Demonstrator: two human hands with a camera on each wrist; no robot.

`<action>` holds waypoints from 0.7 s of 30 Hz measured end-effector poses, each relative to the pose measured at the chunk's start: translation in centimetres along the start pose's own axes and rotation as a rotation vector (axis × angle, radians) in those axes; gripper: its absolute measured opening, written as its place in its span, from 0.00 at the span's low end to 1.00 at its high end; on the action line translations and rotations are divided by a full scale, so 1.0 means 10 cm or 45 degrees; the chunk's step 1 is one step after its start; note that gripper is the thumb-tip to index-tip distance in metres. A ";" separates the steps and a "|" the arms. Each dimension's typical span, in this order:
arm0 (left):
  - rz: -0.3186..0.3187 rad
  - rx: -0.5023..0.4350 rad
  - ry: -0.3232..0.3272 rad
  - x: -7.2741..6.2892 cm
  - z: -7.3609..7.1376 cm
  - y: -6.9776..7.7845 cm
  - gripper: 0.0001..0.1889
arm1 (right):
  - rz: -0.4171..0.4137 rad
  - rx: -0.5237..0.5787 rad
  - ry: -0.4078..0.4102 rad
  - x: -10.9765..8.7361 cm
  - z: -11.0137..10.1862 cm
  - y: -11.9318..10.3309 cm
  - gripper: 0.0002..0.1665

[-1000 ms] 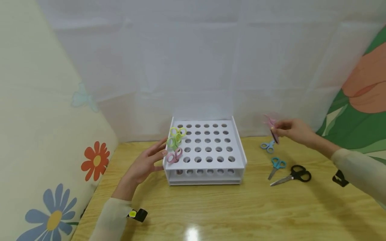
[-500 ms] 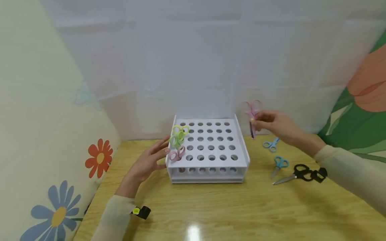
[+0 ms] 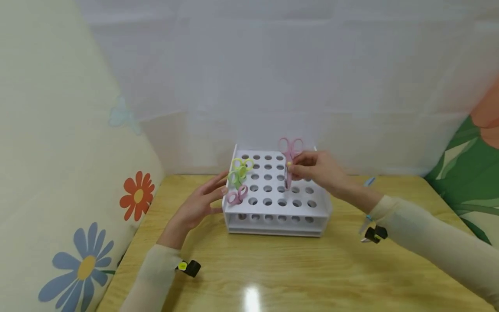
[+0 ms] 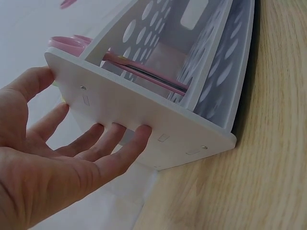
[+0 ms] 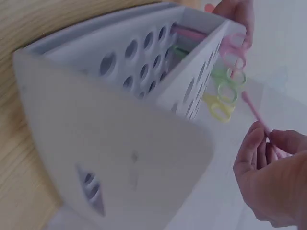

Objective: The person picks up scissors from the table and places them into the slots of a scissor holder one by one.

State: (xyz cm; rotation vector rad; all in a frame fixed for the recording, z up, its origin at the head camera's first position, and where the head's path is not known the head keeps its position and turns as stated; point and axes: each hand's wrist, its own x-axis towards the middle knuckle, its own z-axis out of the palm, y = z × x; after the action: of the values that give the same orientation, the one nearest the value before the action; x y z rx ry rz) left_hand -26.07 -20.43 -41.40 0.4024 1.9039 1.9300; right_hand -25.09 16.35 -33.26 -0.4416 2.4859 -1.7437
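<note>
A white two-tier rack [image 3: 278, 210] with rows of round holes stands on the table. My left hand [image 3: 199, 206] touches its left side wall, and the fingertips [image 4: 142, 132] lie against the panel in the left wrist view. My right hand [image 3: 321, 170] pinches pink scissors [image 3: 289, 157] by the blade area, handles up and tip down, above the rack's holes. Yellow scissors [image 5: 218, 106], green scissors [image 5: 225, 86] and another pair of pink scissors [image 4: 67, 45] stand in the rack's left column. The second pink pair's blades pass down inside the rack.
Blue scissors [image 3: 369, 181] lie on the wooden table [image 3: 253, 260] to the right, partly hidden by my right arm. A teal piece [image 3: 368, 217] shows beside the sleeve. A white cloth [image 3: 273, 86] hangs behind the rack.
My right hand has carried the pink scissors leftward from the table's right side to above the rack. The left hand stays at the rack's side. The view has shifted slightly right.
</note>
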 end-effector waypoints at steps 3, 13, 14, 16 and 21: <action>-0.008 0.009 0.000 0.01 0.02 0.00 0.31 | -0.049 -0.016 0.014 -0.02 0.21 -0.04 0.13; -0.003 0.016 -0.016 0.00 0.11 0.02 0.32 | -0.180 -0.195 0.126 -0.12 0.59 -0.01 0.04; -0.005 0.020 -0.020 0.00 0.11 0.02 0.32 | -0.165 -0.192 0.136 -0.10 0.59 0.00 0.04; -0.007 0.025 -0.025 -0.01 0.10 0.02 0.33 | -0.125 -0.168 0.137 -0.03 0.60 -0.02 0.05; -0.009 0.026 -0.009 -0.02 0.07 0.00 0.34 | -0.025 0.006 0.102 0.19 0.67 -0.08 0.07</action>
State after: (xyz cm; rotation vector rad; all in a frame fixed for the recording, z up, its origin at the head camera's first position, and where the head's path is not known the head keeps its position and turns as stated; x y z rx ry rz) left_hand -25.60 -19.89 -41.35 0.4078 1.9197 1.9033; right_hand -25.25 9.46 -34.68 -0.4055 2.5388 -1.8092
